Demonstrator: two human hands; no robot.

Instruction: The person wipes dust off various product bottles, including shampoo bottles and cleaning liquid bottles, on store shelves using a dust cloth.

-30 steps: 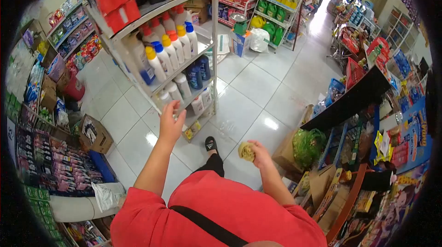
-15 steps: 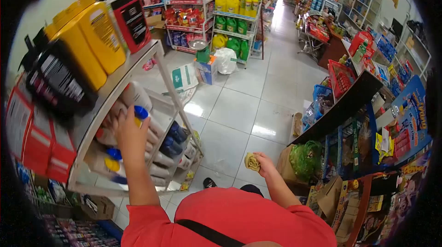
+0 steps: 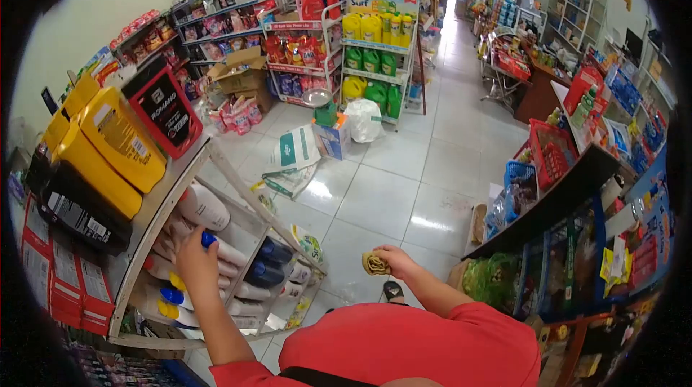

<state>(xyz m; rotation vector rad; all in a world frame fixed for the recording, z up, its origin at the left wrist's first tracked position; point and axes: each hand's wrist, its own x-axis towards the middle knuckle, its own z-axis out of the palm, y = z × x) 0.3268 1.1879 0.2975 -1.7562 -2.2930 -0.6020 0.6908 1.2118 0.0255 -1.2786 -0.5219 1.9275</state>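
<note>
Right, left hand is the near one: it's in at the shelf rack, up against a blue-capped white bottle. Key relation: the cap sits at the left fingertips and the bottle's body runs off to the right of that hand, away from the fingers. Long axis slants in this view; I'd judge the bottle stands upright on its shelf and the slant is camera tilt. So left hand meets it at the cap end. Left fingers are curled; can't tell if they pinch the cap or only rest by it, back of the hand hides contact. Right hand is well apart, out over the tiled floor, pinching a rolled cloth between thumb and fingers, the roll sticking out on the side toward the left hand. Bottle look: plain white, slim, label not readable. Cloth look: dull olive-yellow, layered folds showing at the end. Just beyond the left fingertips: a stouter white bottle. Right of that hand: dark blue bottles. Above and beyond it, on the top shelf: yellow bottles and a black-and-red Romano bottle.
</note>
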